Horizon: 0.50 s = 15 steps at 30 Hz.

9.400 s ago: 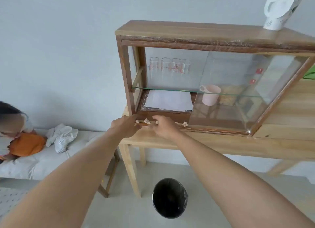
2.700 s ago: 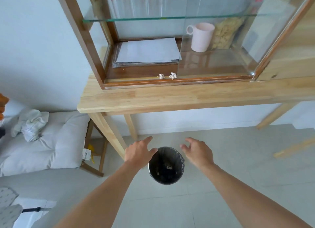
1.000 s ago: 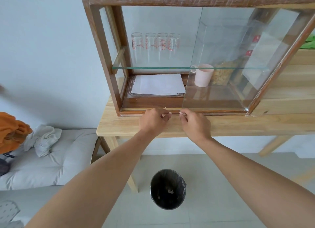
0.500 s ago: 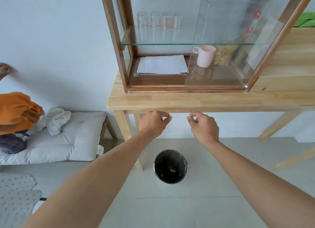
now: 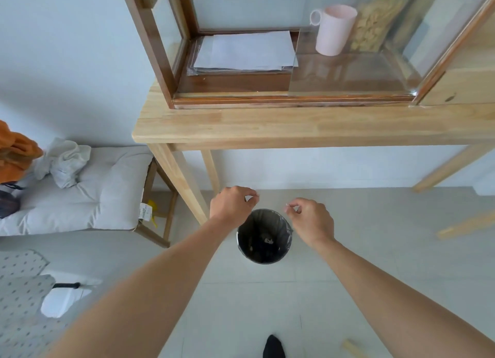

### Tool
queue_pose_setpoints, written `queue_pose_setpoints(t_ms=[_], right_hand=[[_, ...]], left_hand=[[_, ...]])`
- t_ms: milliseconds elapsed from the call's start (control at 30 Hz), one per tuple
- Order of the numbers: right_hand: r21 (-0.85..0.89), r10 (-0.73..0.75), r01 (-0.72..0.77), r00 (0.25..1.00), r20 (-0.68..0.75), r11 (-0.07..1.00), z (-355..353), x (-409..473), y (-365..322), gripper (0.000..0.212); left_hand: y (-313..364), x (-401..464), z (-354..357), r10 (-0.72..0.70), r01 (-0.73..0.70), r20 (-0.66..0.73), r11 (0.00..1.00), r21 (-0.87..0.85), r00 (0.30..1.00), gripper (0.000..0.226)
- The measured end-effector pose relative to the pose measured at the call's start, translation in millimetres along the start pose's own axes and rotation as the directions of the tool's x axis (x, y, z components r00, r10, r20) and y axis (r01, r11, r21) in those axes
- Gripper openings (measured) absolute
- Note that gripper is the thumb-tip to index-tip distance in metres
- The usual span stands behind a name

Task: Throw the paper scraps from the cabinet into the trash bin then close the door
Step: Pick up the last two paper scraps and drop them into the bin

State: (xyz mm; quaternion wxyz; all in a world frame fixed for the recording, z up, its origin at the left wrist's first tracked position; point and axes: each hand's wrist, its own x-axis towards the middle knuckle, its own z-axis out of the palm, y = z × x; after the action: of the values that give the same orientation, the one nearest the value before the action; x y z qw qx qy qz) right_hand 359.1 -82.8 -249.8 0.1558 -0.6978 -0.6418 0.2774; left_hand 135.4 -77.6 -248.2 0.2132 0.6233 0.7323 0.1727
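A black-lined trash bin (image 5: 285,246) stands on the floor under the table's front edge, with a pale scrap (image 5: 268,240) lying inside. My left hand (image 5: 232,205) hovers just left of and above its rim, fingers pinched together. My right hand (image 5: 310,220) hovers just right of the rim, pinching a tiny white paper scrap (image 5: 287,204). What the left fingers hold is hidden. The wooden cabinet (image 5: 158,49) sits on the table; its glass sliding door (image 5: 348,71) is slid right, leaving the left half open.
Inside the cabinet lie a stack of white paper (image 5: 246,52), a pink mug (image 5: 333,29) and a jar of pale pieces (image 5: 375,22). The light wooden table (image 5: 241,127) has a leg (image 5: 182,180) left of the bin. A cushioned bench (image 5: 88,194) stands at left.
Both hands have come down from the cabinet's front ledge to either side of the bin, still pinched. My view has tilted downward, and the ledge shows no scraps.
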Motion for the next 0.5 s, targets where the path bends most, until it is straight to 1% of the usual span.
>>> queue_pose_setpoints(t_ms=[167, 300, 367, 433, 500], right_hand=[[-0.05, 0.042, -0.037, 0.993, 0.111, 0.998, 35, 20, 26, 0.022], [-0.071, 0.058, -0.047, 0.985, 0.165, 0.996, 59, 35, 40, 0.022], [-0.074, 0.061, -0.048, 0.98, 0.189, 0.996, 67, 42, 45, 0.026], [-0.091, 0.066, -0.047, 0.975, 0.213, 0.995, 71, 48, 48, 0.035], [-0.118, 0.068, -0.042, 0.971, 0.228, 0.992, 72, 51, 51, 0.04]], left_hand=[[-18, 14, 50, -0.079, 0.078, 0.088, 0.997, 0.011, 0.993, 0.022], [-30, 21, 82, -0.134, 0.133, 0.154, 0.991, 0.017, 0.979, 0.022], [-34, 24, 92, -0.158, 0.156, 0.194, 0.987, 0.027, 0.968, 0.029], [-37, 27, 98, -0.189, 0.183, 0.228, 0.982, 0.048, 0.955, 0.043], [-40, 27, 98, -0.21, 0.2, 0.241, 0.978, 0.064, 0.948, 0.048]])
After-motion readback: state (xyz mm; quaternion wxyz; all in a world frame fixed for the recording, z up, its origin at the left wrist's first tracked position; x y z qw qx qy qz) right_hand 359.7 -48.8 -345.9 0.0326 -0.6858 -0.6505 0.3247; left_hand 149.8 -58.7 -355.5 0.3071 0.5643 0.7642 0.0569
